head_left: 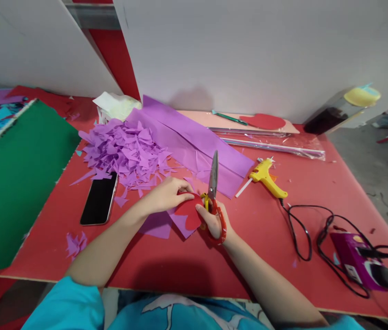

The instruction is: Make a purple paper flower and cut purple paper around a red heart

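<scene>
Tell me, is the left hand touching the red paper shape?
Touching. The head view shows the left hand with its fingertips pressed on top of the red paper shape, no gap between them.

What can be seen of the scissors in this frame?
The scissors have red loop handles with a bit of yellow at the pivot and grey metal blades. The right hand holds them by the handles, fingers through the loops. The blades look closed, pointing up and away from the person, above the purple paper sheet. They stand just right of the red paper piece under the left hand.
</scene>
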`<state>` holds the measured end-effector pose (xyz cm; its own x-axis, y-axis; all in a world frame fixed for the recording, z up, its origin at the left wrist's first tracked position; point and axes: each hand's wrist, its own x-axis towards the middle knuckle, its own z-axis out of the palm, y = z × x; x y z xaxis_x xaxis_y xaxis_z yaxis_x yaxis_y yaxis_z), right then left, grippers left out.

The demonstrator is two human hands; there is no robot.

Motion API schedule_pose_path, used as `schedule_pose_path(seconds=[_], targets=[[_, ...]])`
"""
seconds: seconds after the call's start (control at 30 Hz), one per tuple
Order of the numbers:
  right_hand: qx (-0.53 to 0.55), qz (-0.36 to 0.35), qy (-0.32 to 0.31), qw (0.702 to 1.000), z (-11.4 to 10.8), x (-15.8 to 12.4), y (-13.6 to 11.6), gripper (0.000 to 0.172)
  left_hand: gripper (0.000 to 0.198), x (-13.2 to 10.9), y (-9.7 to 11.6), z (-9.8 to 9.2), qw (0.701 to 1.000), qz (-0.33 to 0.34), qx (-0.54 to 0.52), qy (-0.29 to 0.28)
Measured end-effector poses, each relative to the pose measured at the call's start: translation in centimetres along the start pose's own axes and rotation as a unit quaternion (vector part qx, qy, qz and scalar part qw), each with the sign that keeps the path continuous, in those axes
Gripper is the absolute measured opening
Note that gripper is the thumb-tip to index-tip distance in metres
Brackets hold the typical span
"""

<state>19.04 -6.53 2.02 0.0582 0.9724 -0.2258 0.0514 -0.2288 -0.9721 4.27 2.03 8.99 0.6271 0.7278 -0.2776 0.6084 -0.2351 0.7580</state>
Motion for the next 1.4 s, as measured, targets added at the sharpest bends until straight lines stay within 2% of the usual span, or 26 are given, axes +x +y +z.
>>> schedule_pose_path(seconds=[0.17, 0.37, 0.57, 0.67, 0.83, 1.0, 1.17, 1.3, 1.4], targets=[[0.028, -0.010, 0.012, 1.000, 0.0, 0.1, 0.6, 0.027, 0.015, -0.2, 0.2, 0.0, 1.000, 0.015, -0.002, 0.015], [0.099, 0.018, -0.002, 0.995, 0.2, -0.1, 0.9, 0.029, 0.013, -0.2, 0.4, 0.0, 0.999, 0.019, -0.006, 0.031], [0.309, 0.055, -0.079, 0.946, 0.2, 0.2, -0.1, 0.022, 0.016, -0.6, -0.2, -0.9, 0.996, 0.010, -0.070, 0.049], [0.331, 0.080, -0.086, 0.936, 0.0, 0.5, -0.5, 0.020, 0.015, -0.7, -0.4, -1.5, 0.995, 0.014, -0.070, 0.064], [0.351, 0.096, -0.122, 0.923, 0.2, 0.5, -0.4, 0.030, 0.013, -0.9, -0.5, -2.2, 0.995, 0.012, -0.061, 0.073], [0.395, 0.123, -0.212, 0.886, -0.1, 0.5, -0.2, 0.039, 0.013, -1.0, -0.6, -2.4, 0.997, 0.017, -0.057, 0.046], [0.394, 0.131, -0.303, 0.858, -0.6, 0.3, -0.3, 0.035, 0.011, -0.8, -0.9, -2.6, 0.996, 0.046, -0.065, 0.031], [0.360, 0.082, -0.381, 0.848, -0.5, 0.0, -0.1, 0.037, 0.012, -0.6, -1.2, -2.4, 0.995, 0.071, -0.071, 0.021], [0.342, 0.059, -0.405, 0.846, -0.5, -0.1, -0.1, 0.039, 0.013, -0.4, -1.5, -2.0, 0.994, 0.069, -0.081, 0.009]])
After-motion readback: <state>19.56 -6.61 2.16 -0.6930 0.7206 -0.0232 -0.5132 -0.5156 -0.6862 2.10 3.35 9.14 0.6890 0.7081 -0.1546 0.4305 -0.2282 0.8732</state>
